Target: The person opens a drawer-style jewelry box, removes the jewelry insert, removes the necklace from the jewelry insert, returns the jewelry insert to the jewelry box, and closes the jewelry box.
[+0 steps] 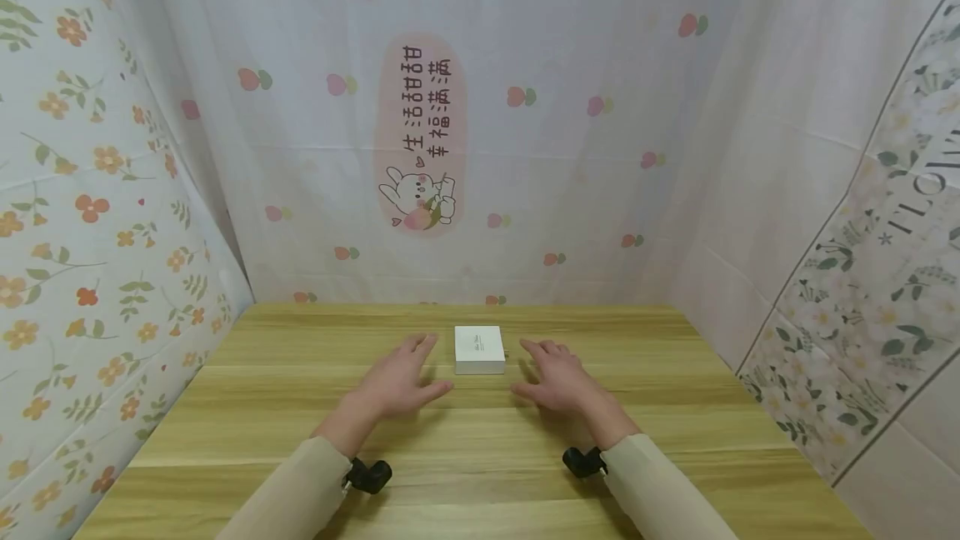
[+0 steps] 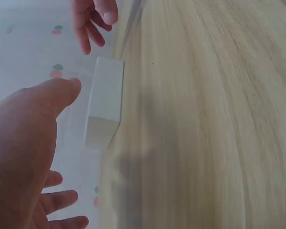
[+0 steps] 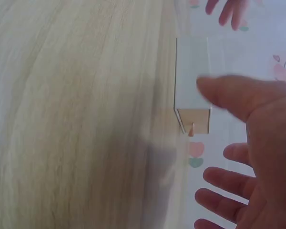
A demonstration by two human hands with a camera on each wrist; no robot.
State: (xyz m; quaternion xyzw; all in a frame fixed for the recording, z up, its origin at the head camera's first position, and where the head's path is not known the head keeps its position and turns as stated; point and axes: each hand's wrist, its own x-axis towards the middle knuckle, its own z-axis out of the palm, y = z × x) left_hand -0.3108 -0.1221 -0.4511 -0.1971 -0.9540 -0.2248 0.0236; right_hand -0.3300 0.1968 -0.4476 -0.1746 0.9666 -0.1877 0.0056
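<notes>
A small white box [image 1: 478,347] with dark script on its lid lies on the wooden table between the two hands. On its right end, the right wrist view shows a tan inner drawer face with a small pull tab [image 3: 191,130]. My left hand [image 1: 401,377] hovers left of the box, thumb and fingers spread, holding nothing. On the other side, my right hand [image 1: 557,375] is held over the table with its fingers extended toward the box, also holding nothing. Gaps separate both hands from the box in the head view.
The wood-grain table [image 1: 480,465] reaches back to a white curtain [image 1: 600,190] with fruit prints and a rabbit picture. Floral cloth [image 1: 90,215] hangs along the left side, and another patterned cloth [image 1: 885,232] hangs on the right. Black wrist devices [image 1: 369,476] show at both cuffs.
</notes>
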